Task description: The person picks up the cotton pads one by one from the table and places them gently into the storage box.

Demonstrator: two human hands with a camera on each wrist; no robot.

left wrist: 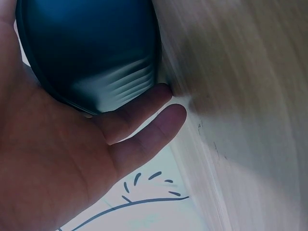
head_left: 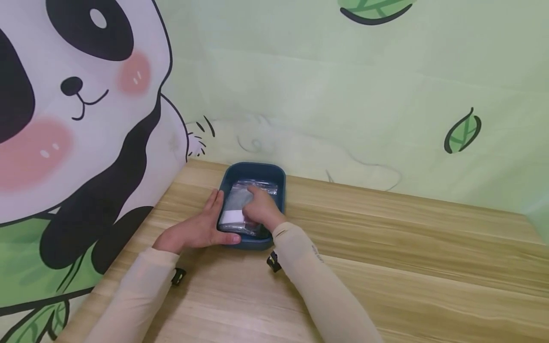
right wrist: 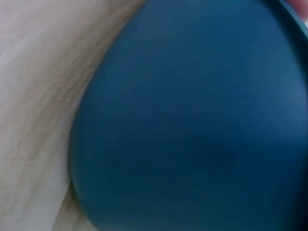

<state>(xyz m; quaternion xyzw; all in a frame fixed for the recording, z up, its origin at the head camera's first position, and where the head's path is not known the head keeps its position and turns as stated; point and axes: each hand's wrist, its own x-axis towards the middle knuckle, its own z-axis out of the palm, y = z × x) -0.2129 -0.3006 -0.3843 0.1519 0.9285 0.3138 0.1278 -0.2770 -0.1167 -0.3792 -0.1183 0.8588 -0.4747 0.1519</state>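
Note:
A dark blue rectangular box (head_left: 279, 190) with rounded corners stands on the wooden table. Inside it lies a clear plastic bag (head_left: 233, 202) with a white patch and greyish contents that I cannot tell apart. My left hand (head_left: 197, 231) rests along the box's left side, fingers stretched out and thumb lying at the near rim. In the left wrist view, two straight fingertips (left wrist: 166, 91) lie by the ribbed box wall. Reaching in from the right, my right hand (head_left: 262, 209) presses on the bag with an extended finger; its lower fingers are hidden. The right wrist view shows mostly the box's outer wall (right wrist: 192, 115).
The box stands near the table's back edge, close to a pale green backdrop (head_left: 321, 95) with leaf drawings. A large panda picture (head_left: 141, 181) covers the left side. Wood-grain tabletop (head_left: 386, 228) stretches away to the right. Black clips (head_left: 273, 262) show at both wrists.

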